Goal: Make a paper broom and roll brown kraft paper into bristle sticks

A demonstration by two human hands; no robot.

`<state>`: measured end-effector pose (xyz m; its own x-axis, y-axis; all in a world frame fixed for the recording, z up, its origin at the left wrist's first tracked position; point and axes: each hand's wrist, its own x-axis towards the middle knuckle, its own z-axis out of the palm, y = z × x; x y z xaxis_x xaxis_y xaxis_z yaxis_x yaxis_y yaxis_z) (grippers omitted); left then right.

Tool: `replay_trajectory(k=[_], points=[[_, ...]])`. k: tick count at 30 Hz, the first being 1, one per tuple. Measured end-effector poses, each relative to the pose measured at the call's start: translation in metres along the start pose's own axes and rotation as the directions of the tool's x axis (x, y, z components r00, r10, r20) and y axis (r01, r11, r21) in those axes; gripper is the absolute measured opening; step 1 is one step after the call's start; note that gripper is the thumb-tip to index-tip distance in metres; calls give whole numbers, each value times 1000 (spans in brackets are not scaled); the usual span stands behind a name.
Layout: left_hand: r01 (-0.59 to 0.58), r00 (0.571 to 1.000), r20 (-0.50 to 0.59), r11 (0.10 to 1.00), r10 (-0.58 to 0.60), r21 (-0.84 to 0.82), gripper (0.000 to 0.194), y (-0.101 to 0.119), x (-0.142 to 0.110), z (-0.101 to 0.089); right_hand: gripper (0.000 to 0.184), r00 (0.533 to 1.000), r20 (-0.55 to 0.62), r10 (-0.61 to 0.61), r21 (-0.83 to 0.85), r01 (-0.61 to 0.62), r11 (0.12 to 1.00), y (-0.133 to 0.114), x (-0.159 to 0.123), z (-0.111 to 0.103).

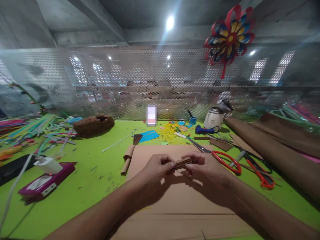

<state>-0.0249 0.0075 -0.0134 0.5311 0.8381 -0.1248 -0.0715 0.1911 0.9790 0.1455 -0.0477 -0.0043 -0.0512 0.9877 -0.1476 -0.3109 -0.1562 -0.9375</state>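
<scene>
Between my two hands is a small brown strip (180,164) with ridges along it, like corrugated cardboard. My left hand (158,166) pinches its left end between thumb and fingers. The fingers of my right hand (203,165) close on its right end. Both hands are just above a large tan cardboard sheet (150,153) on the green table. To the left of the sheet's edge lies a brown brush-like piece (130,151) of rolled cardboard with a fringed tip. Scissors with red handles (222,156) lie beyond my right hand.
On the left are a purple power strip (47,183) with a white plug, a brown hollow lump (93,126) and colourful strips (42,130). Yellow shreds (171,131), a phone (151,115), a blue glue gun (206,130), a white jar (213,118) and a second cutting tool (261,173) lie farther out.
</scene>
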Motion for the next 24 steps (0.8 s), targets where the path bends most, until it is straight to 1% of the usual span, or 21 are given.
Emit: replay_trajectory(k=[3, 6, 7, 11, 12, 17, 20, 24], points=[[-21, 1000, -10, 994, 23, 104, 15, -1, 4, -5, 30, 1000, 17, 9, -4, -9, 1000, 1, 2, -2], [-45, 999, -5, 979, 47, 201, 14, -1, 7, -8, 31, 1000, -5, 13, 3, -13, 1000, 2, 3, -1], [-39, 999, -5, 980, 41, 194, 14, -1, 6, -7, 32, 1000, -9, 12, 5, -12, 1000, 3, 3, 0], [-15, 1000, 0, 999, 15, 45, 13, 4, 1, -3, 35, 1000, -21, -10, 16, 11, 1000, 3, 1, 2], [-17, 1000, 8, 999, 16, 28, 14, 5, 0, -2, 36, 1000, -21, -10, 17, 10, 1000, 2, 0, 2], [-4, 999, 43, 993, -1, 114, 19, 8, 2, -4, 35, 1000, -20, -17, 14, 17, 1000, 1, -4, 3], [9, 999, 41, 995, -13, 104, 16, 8, 5, -6, 36, 998, -15, -59, -12, 59, 998, 4, 1, -3], [37, 999, 22, 992, -40, 121, 15, 9, 8, -9, 41, 993, 76, -91, -100, 98, 990, 5, 15, -14]])
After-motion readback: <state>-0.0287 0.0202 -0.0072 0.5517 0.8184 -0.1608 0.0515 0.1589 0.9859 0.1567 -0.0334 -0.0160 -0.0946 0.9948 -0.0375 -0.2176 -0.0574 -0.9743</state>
